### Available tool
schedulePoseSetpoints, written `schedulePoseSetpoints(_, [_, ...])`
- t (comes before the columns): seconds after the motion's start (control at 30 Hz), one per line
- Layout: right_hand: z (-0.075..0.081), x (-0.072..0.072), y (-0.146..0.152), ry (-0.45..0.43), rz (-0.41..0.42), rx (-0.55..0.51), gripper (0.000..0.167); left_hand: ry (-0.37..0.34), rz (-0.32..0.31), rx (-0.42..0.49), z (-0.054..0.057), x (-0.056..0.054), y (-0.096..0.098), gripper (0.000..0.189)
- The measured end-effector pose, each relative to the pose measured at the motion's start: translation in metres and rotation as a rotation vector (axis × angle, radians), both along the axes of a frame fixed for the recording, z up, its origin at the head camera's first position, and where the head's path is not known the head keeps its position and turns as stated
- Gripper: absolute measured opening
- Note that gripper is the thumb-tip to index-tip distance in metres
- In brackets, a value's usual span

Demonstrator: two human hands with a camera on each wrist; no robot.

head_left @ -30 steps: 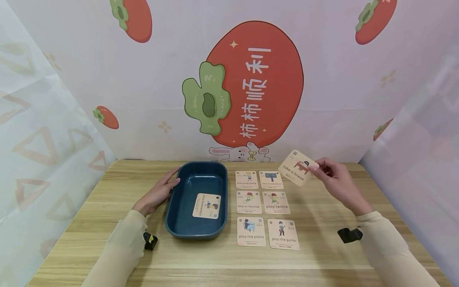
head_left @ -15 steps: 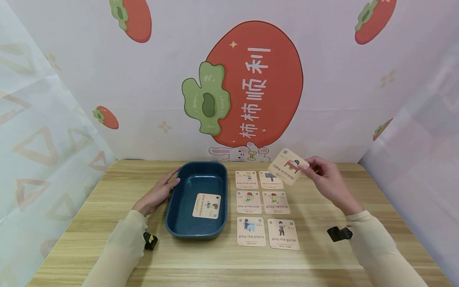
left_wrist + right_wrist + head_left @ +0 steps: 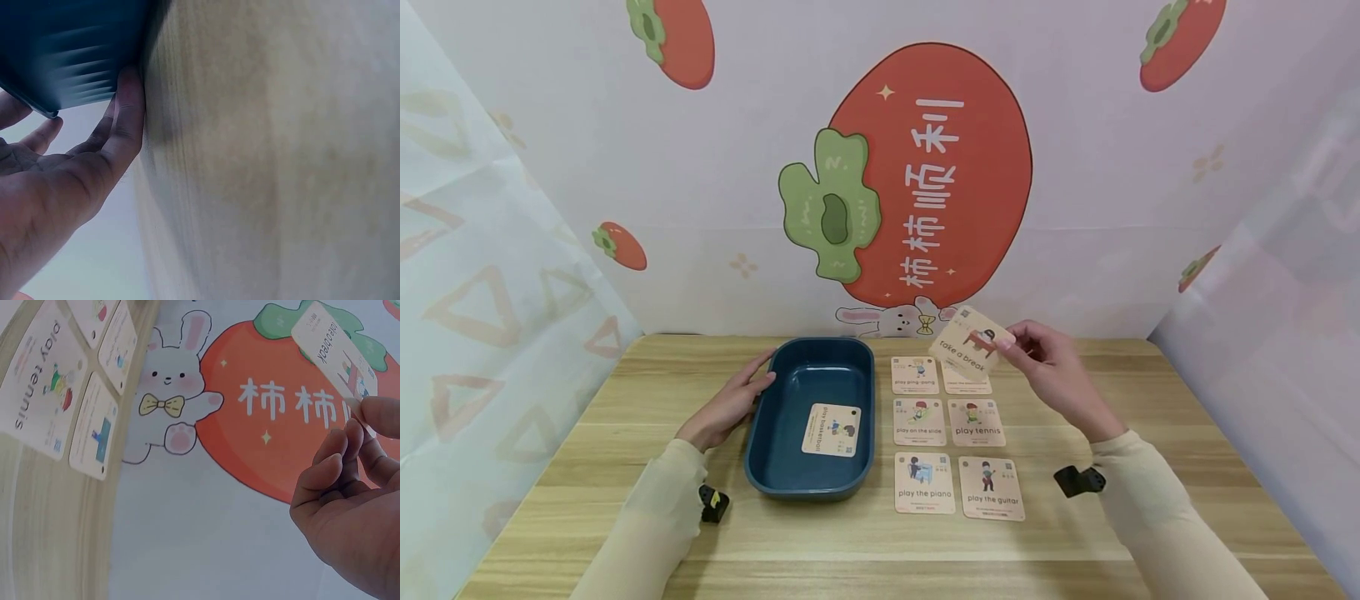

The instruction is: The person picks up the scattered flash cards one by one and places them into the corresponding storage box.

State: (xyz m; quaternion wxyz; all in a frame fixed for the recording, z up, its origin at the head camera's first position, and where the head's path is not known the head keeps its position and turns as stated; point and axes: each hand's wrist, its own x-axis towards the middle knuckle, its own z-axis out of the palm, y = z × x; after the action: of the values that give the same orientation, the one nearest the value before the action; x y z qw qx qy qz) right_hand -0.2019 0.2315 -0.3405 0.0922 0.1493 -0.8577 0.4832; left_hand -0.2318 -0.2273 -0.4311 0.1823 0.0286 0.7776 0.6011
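Observation:
My right hand point(image 3: 1056, 367) pinches the lower right edge of a "take a break" picture card point(image 3: 966, 342) between thumb and fingertips. The card is tilted and raised, covering part of a card point(image 3: 972, 387) on the table in the head view. The right wrist view shows the held card point(image 3: 334, 353) in front of the backdrop. My left hand point(image 3: 730, 404) rests against the left side of a dark blue tray point(image 3: 758, 454). In the left wrist view its fingers touch the tray's outer wall point(image 3: 81, 56). A "play basketball" card point(image 3: 831, 430) lies sideways inside the tray.
Right of the tray, cards lie in two columns: "play ping-pong" point(image 3: 914, 376), "play on the slide" point(image 3: 919, 422), "play tennis" point(image 3: 976, 423), "play the piano" point(image 3: 924, 483) and "play the guitar" point(image 3: 992, 489). A printed backdrop point(image 3: 715, 183) stands behind the wooden table point(image 3: 820, 550).
My right hand has moved left with the "take a break" card, from beside the top row to over the upper right card. The left hand and tray stay in place.

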Motion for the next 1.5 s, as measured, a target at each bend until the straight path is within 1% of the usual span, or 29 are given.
schedulePoseSetpoints(0.3, [0.003,-0.005,-0.023,-0.006,0.063,-0.028,0.016,-0.003,-0.001,0.003,0.0,0.0,0.0,0.061])
schedulePoseSetpoints(0.7, [0.001,-0.007,-0.044,0.007,0.115,-0.037,0.013,-0.001,-0.003,0.013,0.0,-0.001,-0.002,0.061])
schedulePoseSetpoints(0.83, [-0.001,-0.007,-0.051,0.015,0.124,-0.048,0.011,-0.003,-0.002,0.011,0.0,-0.001,-0.001,0.06])
schedulePoseSetpoints(1.1, [-0.005,-0.006,-0.064,-0.003,0.14,-0.062,0.007,-0.003,0.0,0.006,-0.001,-0.001,-0.001,0.06])
schedulePoseSetpoints(1.33, [-0.011,-0.006,-0.076,-0.03,0.174,-0.075,0.008,0.005,-0.006,0.013,-0.002,-0.002,-0.003,0.06])
schedulePoseSetpoints(1.5, [-0.016,-0.006,-0.086,-0.042,0.195,-0.063,0.008,0.008,-0.006,0.013,-0.002,-0.001,-0.003,0.06])
